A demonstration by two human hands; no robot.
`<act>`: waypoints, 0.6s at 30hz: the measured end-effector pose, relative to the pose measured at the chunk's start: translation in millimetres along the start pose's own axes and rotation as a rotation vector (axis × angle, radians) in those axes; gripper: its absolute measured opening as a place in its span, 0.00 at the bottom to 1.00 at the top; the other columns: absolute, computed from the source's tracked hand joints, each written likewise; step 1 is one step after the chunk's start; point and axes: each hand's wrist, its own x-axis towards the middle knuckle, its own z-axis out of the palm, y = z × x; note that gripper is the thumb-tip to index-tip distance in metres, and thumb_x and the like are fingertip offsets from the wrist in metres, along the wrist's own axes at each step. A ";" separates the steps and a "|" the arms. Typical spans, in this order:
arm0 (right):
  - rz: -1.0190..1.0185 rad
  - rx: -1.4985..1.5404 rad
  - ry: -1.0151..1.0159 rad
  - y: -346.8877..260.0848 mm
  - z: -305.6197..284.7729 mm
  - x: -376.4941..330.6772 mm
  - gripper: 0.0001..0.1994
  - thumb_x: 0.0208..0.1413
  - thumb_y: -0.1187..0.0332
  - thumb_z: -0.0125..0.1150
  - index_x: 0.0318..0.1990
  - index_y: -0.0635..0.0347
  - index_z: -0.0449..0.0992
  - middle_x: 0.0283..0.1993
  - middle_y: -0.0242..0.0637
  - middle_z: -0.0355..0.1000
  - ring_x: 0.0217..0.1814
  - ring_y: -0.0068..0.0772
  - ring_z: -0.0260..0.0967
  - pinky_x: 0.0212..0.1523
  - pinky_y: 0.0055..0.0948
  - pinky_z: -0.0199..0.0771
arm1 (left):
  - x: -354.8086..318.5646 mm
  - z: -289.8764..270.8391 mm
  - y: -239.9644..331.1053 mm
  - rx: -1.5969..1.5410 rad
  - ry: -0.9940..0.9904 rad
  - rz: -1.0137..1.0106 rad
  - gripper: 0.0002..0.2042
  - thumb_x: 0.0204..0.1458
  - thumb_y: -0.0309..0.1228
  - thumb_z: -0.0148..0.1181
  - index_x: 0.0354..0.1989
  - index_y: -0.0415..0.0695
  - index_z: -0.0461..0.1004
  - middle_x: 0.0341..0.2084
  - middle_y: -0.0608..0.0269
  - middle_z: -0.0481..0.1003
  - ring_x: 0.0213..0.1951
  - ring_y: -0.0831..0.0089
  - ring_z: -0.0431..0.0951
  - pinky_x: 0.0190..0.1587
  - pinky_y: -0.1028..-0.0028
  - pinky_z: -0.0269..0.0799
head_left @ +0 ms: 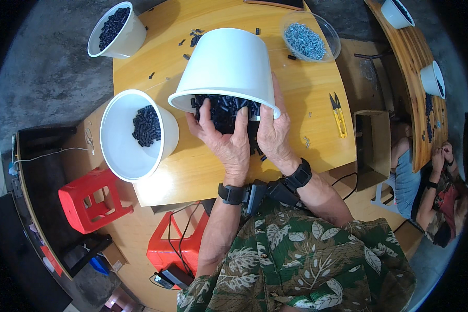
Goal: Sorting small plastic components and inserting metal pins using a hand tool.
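Observation:
A large white bucket (229,65) lies tipped toward me on the round wooden table (307,140), its mouth full of small black pieces (224,106). My left hand (224,143) reaches into the mouth, fingers spread over the black pieces. My right hand (273,130) grips the bucket's rim and side, thumb along the wall. Both wrists wear black bands.
A second white bucket (135,136) with some black pieces stands at the table's left edge, a third (115,31) at the far left. A clear bowl of grey parts (309,37), yellow snips (339,114), red stools (91,200) and a seated person (437,192) at right.

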 end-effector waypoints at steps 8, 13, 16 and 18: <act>-0.016 0.012 0.068 0.4 3.2 3.0 0.27 0.71 0.57 0.38 0.70 0.67 0.52 0.68 0.47 0.59 0.65 0.33 0.58 0.61 0.29 0.61 | -0.6 0.5 -9.5 -0.024 0.007 -0.012 0.18 0.52 0.25 0.62 0.52 0.43 0.67 0.63 0.43 0.54 0.66 0.50 0.55 0.67 0.57 0.50; 0.122 0.106 0.086 -7.6 0.7 0.9 0.27 0.70 0.58 0.38 0.70 0.68 0.52 0.57 0.50 0.68 0.54 0.39 0.68 0.53 0.33 0.68 | -1.1 -2.5 -11.8 -0.143 0.017 -0.102 0.16 0.53 0.22 0.57 0.50 0.41 0.67 0.65 0.42 0.55 0.67 0.50 0.55 0.68 0.58 0.49; 0.249 0.141 0.103 -7.4 -0.1 -1.0 0.26 0.70 0.56 0.39 0.67 0.67 0.56 0.42 0.34 0.67 0.39 0.23 0.61 0.40 0.27 0.66 | -1.4 -2.5 -9.9 -0.169 0.035 -0.141 0.17 0.51 0.20 0.54 0.51 0.39 0.66 0.64 0.42 0.57 0.67 0.51 0.56 0.68 0.60 0.50; 0.216 0.233 0.130 -8.1 1.0 -0.8 0.25 0.70 0.54 0.41 0.64 0.67 0.60 0.37 0.27 0.62 0.33 0.17 0.54 0.34 0.23 0.60 | -1.1 -3.6 -8.4 -0.241 0.025 -0.208 0.19 0.50 0.20 0.53 0.52 0.38 0.65 0.64 0.44 0.58 0.66 0.53 0.58 0.68 0.61 0.51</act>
